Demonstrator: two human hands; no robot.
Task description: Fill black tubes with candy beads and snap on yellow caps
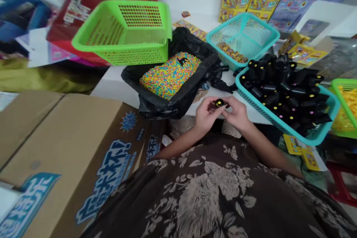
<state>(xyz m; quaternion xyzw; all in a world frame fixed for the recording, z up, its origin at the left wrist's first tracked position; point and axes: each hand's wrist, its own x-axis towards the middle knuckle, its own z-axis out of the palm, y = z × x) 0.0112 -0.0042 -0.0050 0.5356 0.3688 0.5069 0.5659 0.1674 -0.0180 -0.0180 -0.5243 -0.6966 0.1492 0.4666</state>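
Head camera: a person's left hand point(205, 114) and right hand point(237, 114) meet at the table's point(111, 85) front edge, fingers closed around a small black tube point(219, 103), a grip that likely steadies its yellow-dotted end upward. Beside the right hand, a turquoise basket point(315, 139) keeps similar tubes point(284, 93) within reach; near the left, a black plastic liner point(156, 108) apparently contains loose multicolored pellets point(164, 76).

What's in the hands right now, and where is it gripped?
A small black piece, yellow-dotted end showing; left fingers and right fingers pinch its sides.
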